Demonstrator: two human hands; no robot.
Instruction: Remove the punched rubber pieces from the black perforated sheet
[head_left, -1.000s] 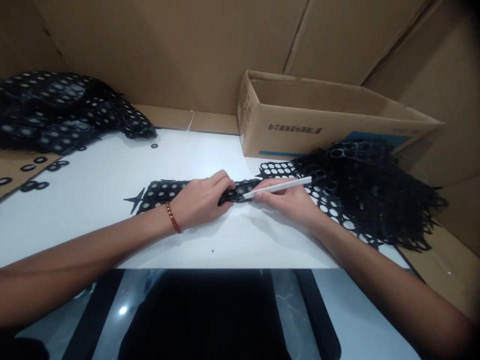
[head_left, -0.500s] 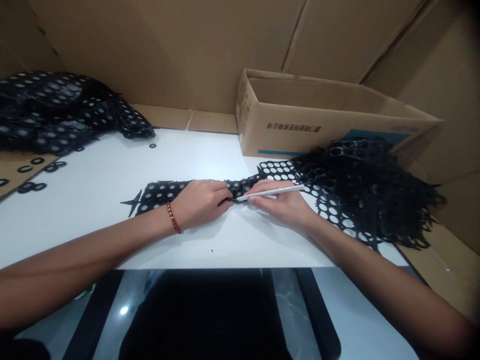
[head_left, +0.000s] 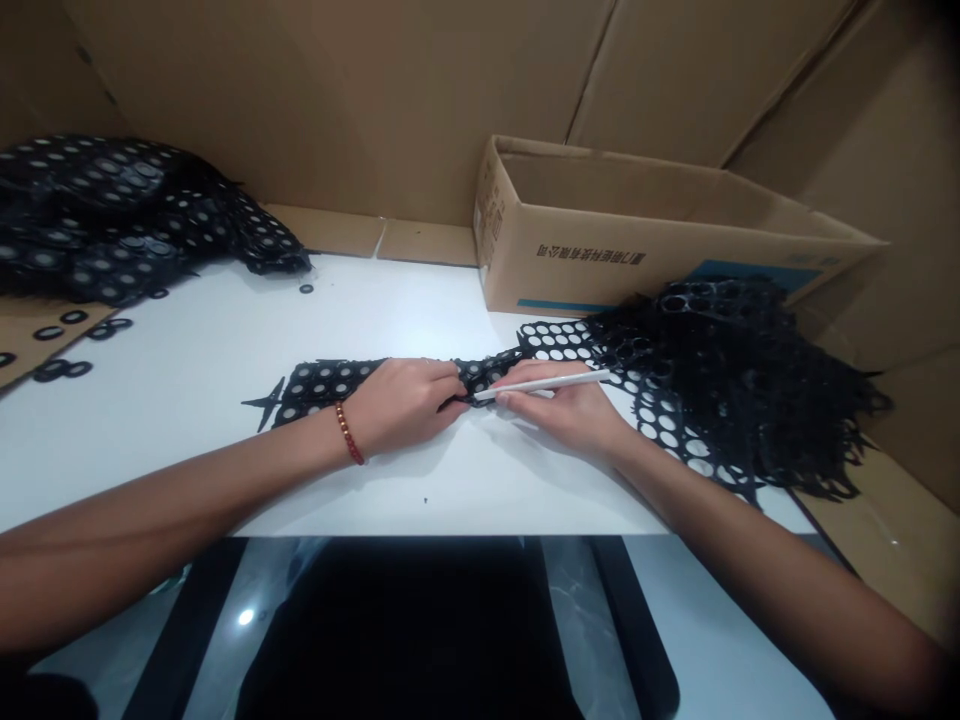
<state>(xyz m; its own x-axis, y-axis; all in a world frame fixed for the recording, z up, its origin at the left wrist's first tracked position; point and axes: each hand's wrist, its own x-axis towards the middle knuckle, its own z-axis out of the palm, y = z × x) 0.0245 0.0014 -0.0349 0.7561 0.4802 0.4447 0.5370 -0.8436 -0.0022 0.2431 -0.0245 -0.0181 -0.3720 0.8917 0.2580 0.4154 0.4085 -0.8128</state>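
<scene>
Far left, a heap of black perforated sheets [head_left: 97, 215] lies at the table's back corner, spilling over a cardboard flap; loose black rings [head_left: 60, 345] are scattered just in front of it, and one small ring [head_left: 307, 289] sits alone on the white table [head_left: 195, 400]. Mid-table, a black perforated strip [head_left: 322, 380] runs from a pointed tail at its left end toward the right, lying flat on the white surface. Left hand [head_left: 401, 402], with a red bead bracelet [head_left: 349, 433] at the wrist, rests palm-down on the strip, fingers curled and pinching its material at the middle. Just right of it, touching or nearly so, the right hand [head_left: 566, 410] is closed around a white pen-like stick [head_left: 544, 384], held low and nearly level, tip pointing left at the strip just beside the left fingertips; whether the tip presses into a hole is hard to tell at this size. The strip continues under the right hand into a large tangled pile of emptied black webbing [head_left: 735, 380] at right. Behind that pile, an open cardboard box [head_left: 637, 240] stands with printed text on its side. Cardboard walls [head_left: 360, 90] close in the back.
</scene>
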